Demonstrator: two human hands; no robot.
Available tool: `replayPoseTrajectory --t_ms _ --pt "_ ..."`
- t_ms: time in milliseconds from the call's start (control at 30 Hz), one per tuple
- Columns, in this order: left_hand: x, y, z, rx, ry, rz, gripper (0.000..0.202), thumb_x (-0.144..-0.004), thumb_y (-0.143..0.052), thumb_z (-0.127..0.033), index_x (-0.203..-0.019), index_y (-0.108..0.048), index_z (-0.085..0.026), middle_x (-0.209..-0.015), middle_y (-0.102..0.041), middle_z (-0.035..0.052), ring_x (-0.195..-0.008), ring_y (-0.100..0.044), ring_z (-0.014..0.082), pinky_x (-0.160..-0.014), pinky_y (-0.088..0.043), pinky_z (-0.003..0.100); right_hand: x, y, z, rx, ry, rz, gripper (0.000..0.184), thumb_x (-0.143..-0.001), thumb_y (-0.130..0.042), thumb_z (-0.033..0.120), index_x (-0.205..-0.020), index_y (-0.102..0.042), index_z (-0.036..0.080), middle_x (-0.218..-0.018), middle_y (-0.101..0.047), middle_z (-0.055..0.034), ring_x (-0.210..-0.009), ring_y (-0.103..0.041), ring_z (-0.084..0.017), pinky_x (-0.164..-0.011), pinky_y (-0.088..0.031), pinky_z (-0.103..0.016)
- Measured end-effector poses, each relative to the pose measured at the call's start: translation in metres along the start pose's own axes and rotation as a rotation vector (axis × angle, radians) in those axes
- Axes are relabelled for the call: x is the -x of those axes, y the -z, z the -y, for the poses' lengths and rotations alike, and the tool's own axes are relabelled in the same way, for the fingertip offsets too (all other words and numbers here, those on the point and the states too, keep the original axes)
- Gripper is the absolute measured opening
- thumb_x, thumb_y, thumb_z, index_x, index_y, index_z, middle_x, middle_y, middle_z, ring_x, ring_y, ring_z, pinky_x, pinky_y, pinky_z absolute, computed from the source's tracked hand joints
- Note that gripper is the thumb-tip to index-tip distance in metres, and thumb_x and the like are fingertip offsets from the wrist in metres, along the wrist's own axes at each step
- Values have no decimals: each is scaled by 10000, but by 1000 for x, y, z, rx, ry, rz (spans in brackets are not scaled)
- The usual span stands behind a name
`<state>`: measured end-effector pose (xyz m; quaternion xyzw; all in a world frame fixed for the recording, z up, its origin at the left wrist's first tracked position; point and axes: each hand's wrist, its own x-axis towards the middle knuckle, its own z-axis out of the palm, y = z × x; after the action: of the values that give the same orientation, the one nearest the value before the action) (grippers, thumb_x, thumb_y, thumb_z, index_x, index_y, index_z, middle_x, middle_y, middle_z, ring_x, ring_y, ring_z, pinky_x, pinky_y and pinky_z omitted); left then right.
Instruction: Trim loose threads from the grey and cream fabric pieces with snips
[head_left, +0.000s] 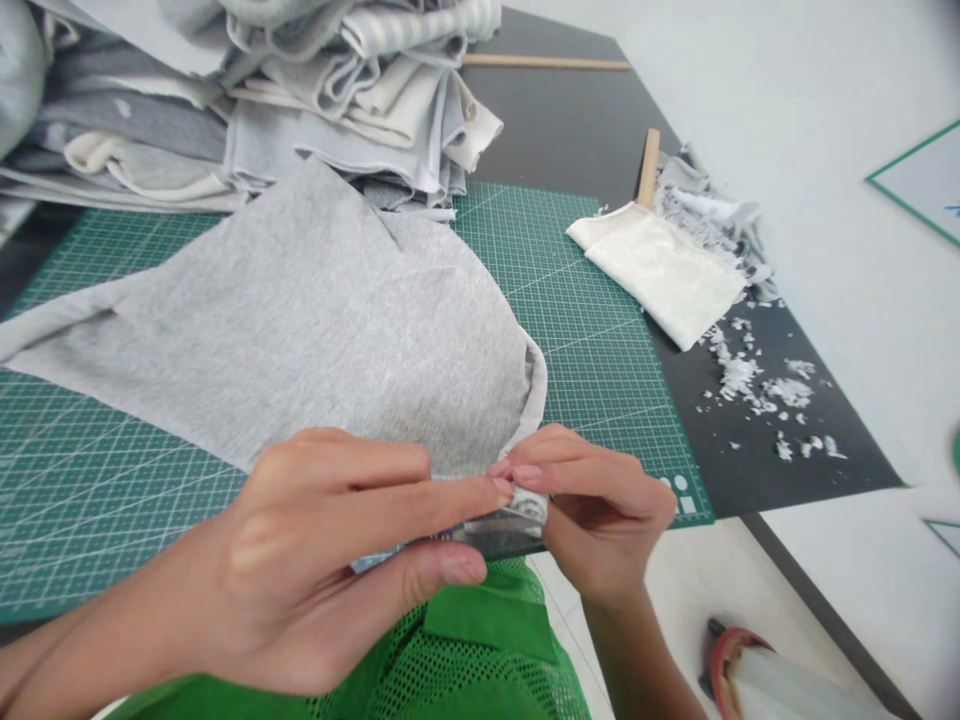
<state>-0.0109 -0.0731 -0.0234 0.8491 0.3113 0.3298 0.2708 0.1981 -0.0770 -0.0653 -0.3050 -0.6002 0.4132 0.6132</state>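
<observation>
A large piece of light grey fabric (300,330) lies spread over the green cutting mat (600,330). My left hand (322,560) is closed, with thumb and fingers pinching the fabric's near edge at the table front. My right hand (600,510) is also closed and pinches the same edge right next to it, where the cloth curls over. The fingertips of both hands meet at the fold. A dark flat edge shows under the pinched cloth; I cannot make out what it is.
A heap of folded grey and cream fabrics (247,90) fills the back left. A cream fabric piece (664,275) lies at the mat's right, with scraps and lint (757,380) on the dark table. Wooden sticks (649,165) lie behind. A green mesh garment (450,660) is below.
</observation>
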Motion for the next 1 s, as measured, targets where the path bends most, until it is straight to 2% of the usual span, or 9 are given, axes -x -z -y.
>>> replayPoseTrajectory --t_ms 133,267,333,467,667,800,867,1000 --pt "-8 12 0 -50 -49 56 342 -932 -605 -261 -1271 -622 -215 -778 -721 25 -536 -659 140 -432 -464 249 -3 5 2 12 -28 30 354 -764 -700 15 -1022 -789 240 -849 -801 -55 -712 -726 -210 -647 -593 -367" --pt "-16 21 1 -47 -76 40 386 -912 -637 -278 -1292 -613 -220 -799 -727 39 -571 -672 154 -415 -436 257 -9 11 6 39 33 111 420 -744 -700 -16 -1072 -776 236 -894 -795 -69 -741 -721 -206 -656 -584 -357" --pt "-19 22 4 -28 -74 50 393 -912 -640 -285 -1302 -598 -247 -770 -717 19 -582 -670 161 -406 -411 261 -14 14 6 51 71 132 397 -749 -729 8 -1074 -776 231 -891 -793 -76 -738 -718 -203 -654 -587 -350" --pt "-21 17 12 93 -21 92 332 -943 -612 -308 -1275 -603 -298 -700 -678 -28 -539 -627 135 -419 -388 238 -19 14 1 15 131 142 309 -767 -752 53 -1050 -783 172 -833 -787 -102 -696 -711 -198 -612 -585 -333" --pt "-12 7 27 267 47 85 313 -951 -595 -318 -1258 -628 -267 -766 -704 2 -585 -643 134 -452 -411 224 -15 3 -3 12 109 86 255 -759 -730 27 -973 -798 149 -823 -780 -108 -709 -707 -207 -657 -579 -362" --pt "-6 8 27 287 83 101 316 -958 -586 -347 -1270 -612 -305 -648 -636 -39 -475 -567 115 -425 -378 236 -15 -1 -2 41 148 44 210 -775 -697 14 -924 -797 122 -778 -776 -108 -665 -704 -190 -602 -578 -331" --pt "-5 8 25 275 77 68 316 -964 -577 -371 -1271 -612 -305 -587 -586 -56 -426 -515 105 -415 -365 244 -16 -1 -2 71 185 38 165 -788 -689 20 -889 -792 100 -765 -777 -117 -648 -709 -187 -585 -584 -321" --pt "-2 7 22 213 16 12 327 -970 -567 -363 -1265 -628 -236 -628 -625 -23 -475 -568 120 -411 -378 248 -18 -2 -2 128 213 75 101 -821 -680 50 -821 -774 88 -741 -777 -121 -625 -713 -180 -574 -598 -306"
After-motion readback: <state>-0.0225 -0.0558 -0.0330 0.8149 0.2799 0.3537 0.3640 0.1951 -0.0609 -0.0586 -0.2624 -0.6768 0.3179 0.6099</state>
